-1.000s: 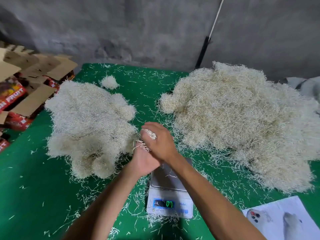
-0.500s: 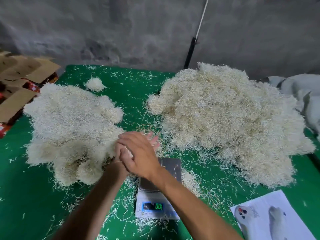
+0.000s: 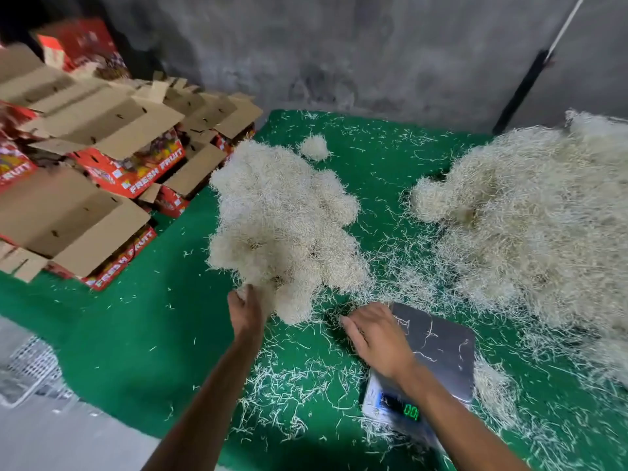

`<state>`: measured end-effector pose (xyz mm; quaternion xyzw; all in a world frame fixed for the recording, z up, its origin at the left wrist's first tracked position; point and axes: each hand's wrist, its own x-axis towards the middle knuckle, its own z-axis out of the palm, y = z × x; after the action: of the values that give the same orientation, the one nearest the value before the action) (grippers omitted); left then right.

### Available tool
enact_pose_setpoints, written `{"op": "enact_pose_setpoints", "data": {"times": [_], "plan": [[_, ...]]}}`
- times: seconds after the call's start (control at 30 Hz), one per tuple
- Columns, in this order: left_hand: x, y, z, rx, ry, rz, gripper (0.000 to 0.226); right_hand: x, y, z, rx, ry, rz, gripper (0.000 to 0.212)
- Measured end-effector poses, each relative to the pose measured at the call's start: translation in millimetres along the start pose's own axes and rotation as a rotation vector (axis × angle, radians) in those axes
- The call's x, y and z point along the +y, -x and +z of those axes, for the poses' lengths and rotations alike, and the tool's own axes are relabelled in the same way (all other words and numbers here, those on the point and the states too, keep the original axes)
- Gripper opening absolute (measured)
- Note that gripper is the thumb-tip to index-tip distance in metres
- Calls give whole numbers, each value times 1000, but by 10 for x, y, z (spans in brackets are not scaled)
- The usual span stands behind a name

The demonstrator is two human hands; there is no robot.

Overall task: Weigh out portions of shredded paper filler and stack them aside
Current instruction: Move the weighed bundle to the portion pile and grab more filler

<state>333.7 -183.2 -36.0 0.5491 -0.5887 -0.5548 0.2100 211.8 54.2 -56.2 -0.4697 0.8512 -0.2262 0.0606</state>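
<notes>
Pale shredded paper heaps (image 3: pixel 285 226) flanking scale (image 3: pixel 438 338)

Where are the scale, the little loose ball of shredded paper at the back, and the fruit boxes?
scale (image 3: pixel 438 338), head view, on its bare metal platform.
little paper ball (image 3: pixel 314 147), head view, on the middle of the ball.
fruit boxes (image 3: pixel 136 171), head view, on the red printed side of one box.

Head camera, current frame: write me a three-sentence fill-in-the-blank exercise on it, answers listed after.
1. The left hand holds a clump at the near edge of the ____ pile of shredded paper.
2. The right hand hovers over the digital ____.
3. The table cover is ____ in colour.

Answers: left; scale; green
</notes>
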Motion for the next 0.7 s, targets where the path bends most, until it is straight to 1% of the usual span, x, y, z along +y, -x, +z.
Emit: {"op": "enact_pose_setpoints", "data": {"times": [0.03,0.07,0.1,0.13,0.17,0.2,0.27,0.3,0.33,0.4,0.43,0.5,0.6,0.63,0.7], "plan": [[-6,-147,-138,86,23,40,33,49,19,62,22,7,-13,56],[23,-285,-267,163,28,41,45,56,27,99,27,-3,-20,55],[51,-429,-390,225,59,-1,57,49,34,131,18,-19,-17,55],[89,-563,-502,233,62,-55,66,20,32,167,6,-40,-13,55],[125,-655,-561,192,61,-89,74,-1,19,223,16,-57,-1,55],[137,-694,-568,128,36,-110,76,-35,0,250,25,-76,-2,56],[118,-715,-562,13,-112,-69,67,-123,-35,277,0,-111,-4,59],[91,-708,-568,0,-186,-13,58,-143,-60,309,-15,-131,1,60],[63,-679,-555,17,-252,52,49,-182,-89,317,-27,-150,12,62],[15,-570,-475,61,-304,197,24,-248,-164,304,-46,-182,43,63],[5,-489,-408,45,-311,254,14,-258,-201,303,-45,-203,54,63],[-23,-311,-231,-57,-315,315,12,-263,-255,272,-33,-229,58,63],[-15,-57,150,-244,-362,434,17,-214,-255,195,7,-262,85,62],[3,38,304,-309,-373,469,16,-170,-240,152,28,-264,98,58],[40,236,635,-438,-362,481,12,-17,-202,46,93,-259,129,45]]}}
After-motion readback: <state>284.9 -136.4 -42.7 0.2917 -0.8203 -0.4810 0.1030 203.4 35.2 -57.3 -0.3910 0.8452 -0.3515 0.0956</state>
